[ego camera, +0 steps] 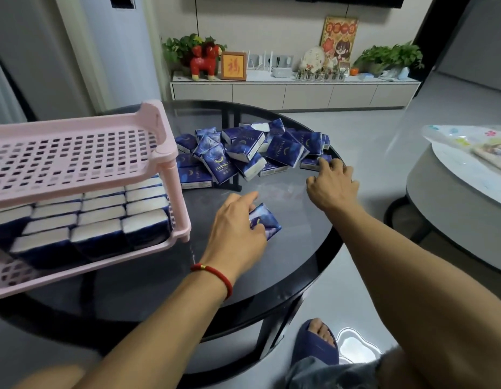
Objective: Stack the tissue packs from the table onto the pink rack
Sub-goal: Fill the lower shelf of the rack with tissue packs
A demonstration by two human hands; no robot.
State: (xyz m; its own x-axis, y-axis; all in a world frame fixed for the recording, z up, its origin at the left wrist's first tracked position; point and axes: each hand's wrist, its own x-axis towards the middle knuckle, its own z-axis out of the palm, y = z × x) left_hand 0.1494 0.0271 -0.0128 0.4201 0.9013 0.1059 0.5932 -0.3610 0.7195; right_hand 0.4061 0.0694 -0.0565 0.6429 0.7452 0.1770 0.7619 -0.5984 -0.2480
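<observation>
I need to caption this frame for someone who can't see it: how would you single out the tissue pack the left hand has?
On the round dark glass table, right of the pink rack, loose blue tissue packs lie in a heap at the far edge. One single pack lies nearer, apart from the heap, gripped by the left hand with the red bracelet. It alone lies clear of the heap.

A long white sideboard (294,91) lines the far wall. On it, from its left end: a leafy plant (184,49), a red toy horse (205,61), a framed gold character (233,66) — then a router (259,61), and at the right end another plant (389,56). Nearer than the sideboard, below — a blue slipper (316,346).
</observation>
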